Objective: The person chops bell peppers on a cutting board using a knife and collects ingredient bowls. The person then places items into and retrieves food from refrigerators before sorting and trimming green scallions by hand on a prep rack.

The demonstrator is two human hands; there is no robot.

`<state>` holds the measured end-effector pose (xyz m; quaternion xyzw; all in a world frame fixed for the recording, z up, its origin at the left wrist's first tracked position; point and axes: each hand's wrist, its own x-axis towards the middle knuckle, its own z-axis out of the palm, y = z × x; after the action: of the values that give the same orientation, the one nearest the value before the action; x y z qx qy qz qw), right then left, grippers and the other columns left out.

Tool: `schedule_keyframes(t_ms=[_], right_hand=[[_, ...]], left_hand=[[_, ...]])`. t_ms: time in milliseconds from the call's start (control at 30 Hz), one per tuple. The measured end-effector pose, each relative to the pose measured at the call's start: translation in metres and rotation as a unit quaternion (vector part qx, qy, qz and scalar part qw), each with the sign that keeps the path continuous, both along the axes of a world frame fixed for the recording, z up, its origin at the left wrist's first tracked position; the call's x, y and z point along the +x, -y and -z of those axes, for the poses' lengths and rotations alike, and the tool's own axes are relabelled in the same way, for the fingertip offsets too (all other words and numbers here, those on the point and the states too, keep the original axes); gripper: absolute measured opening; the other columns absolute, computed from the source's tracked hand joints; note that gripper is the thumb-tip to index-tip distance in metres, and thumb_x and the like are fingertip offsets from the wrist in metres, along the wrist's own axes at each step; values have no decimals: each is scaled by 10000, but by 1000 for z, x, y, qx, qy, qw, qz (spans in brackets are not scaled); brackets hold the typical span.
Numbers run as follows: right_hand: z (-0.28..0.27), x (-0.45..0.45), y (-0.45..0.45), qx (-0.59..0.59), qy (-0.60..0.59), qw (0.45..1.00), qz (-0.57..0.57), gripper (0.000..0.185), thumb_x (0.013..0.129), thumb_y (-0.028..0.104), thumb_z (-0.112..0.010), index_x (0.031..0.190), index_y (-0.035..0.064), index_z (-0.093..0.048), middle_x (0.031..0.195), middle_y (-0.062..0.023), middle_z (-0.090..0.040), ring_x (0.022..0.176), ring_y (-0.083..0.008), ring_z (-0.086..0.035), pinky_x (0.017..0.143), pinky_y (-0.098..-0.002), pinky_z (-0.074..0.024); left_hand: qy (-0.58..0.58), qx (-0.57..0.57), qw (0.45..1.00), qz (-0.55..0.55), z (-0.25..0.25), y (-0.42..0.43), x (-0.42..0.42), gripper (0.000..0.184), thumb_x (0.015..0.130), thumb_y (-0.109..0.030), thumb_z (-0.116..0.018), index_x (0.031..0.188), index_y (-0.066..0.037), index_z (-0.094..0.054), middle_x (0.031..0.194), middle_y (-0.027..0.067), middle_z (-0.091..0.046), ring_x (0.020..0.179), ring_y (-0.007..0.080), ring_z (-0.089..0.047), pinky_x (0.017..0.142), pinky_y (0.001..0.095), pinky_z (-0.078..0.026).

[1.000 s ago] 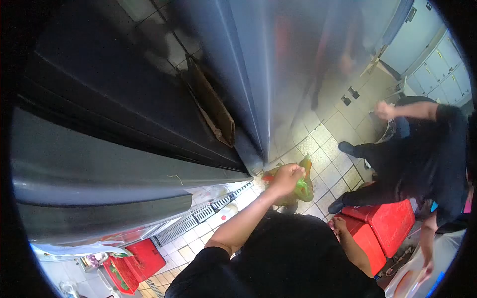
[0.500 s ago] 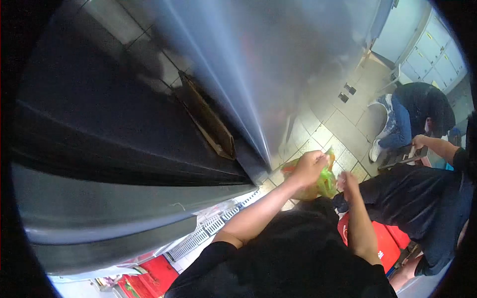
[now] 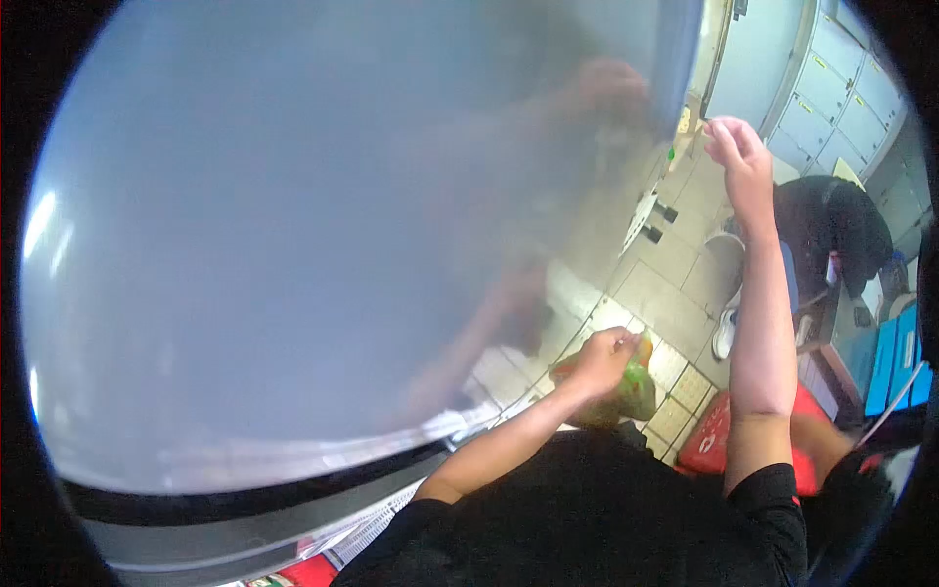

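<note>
My left hand (image 3: pixel 602 362) is closed around the gathered top of a clear plastic bag (image 3: pixel 631 396) with green and some orange-red contents. It hangs low in front of my body, over the tiled floor. My right hand (image 3: pixel 740 161) is raised on a stretched arm, near the far edge of a large shiny steel panel (image 3: pixel 323 215). Its fingers are loosely bent, and I see nothing in them. A small gap shows between those fingers and the panel. Both arms are mirrored faintly in the steel.
Pale lockers (image 3: pixel 831 93) stand at the back right. A person in dark clothing (image 3: pixel 831 225) bends over in front of them. A red container (image 3: pixel 706 435) is by my right side, and blue boxes (image 3: pixel 892 362) are farther right. A white grille (image 3: pixel 367 533) lies low on the left.
My right hand has gone from beside the bag up and forward towards the panel's far edge. My left hand keeps the bag. The steel panel now fills much more of the view.
</note>
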<state>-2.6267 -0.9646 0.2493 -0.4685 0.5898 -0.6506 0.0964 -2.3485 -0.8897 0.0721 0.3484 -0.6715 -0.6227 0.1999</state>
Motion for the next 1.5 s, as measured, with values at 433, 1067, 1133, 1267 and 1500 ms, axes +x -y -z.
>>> schedule_keyframes(t_ms=[433,1067,1133,1267,1500], right_hand=[[-204,-64,146,-247,-661,707,-41,320,841,235,-684,1087,30,-671,1197,-161,-582,1041,-320,-618,894,-429,-516],[-69,-189,38,-318,-341,870,157,755,930,308,-716,1433,-20,-258,1486,-214,-337,1376,-358,-384,1134,-505,-347],[-2,-202,-8,-190,-258,925,202,826,956,437,-636,1498,-33,-228,1488,-208,-344,1376,-322,-371,1128,-471,-322],[142,-236,-57,-24,-64,992,106,863,993,562,-492,1522,-43,-177,1517,-209,-398,1315,-250,-438,1131,-392,-299],[139,-294,-113,55,-6,998,41,635,965,208,-581,1480,-58,-320,1525,-223,-350,1396,-317,-371,1167,-429,-256]], left_hand=[[-51,18,998,-29,-16,78,-165,237,1034,-211,-566,994,2,-662,847,-13,-664,777,56,-569,694,256,-479],[-45,-84,984,-149,-44,108,-193,230,1027,-182,-593,945,27,-640,811,9,-641,773,53,-567,711,239,-483],[-10,-115,978,-176,-35,106,-195,229,1012,-197,-597,970,17,-668,804,93,-680,764,111,-625,722,302,-512],[-38,-76,973,-213,-75,124,-237,197,1015,-151,-605,950,26,-661,802,19,-660,777,55,-570,697,245,-490],[-137,-215,914,-317,-187,173,-321,174,1027,-134,-593,944,12,-638,906,8,-643,827,47,-548,762,215,-449]])
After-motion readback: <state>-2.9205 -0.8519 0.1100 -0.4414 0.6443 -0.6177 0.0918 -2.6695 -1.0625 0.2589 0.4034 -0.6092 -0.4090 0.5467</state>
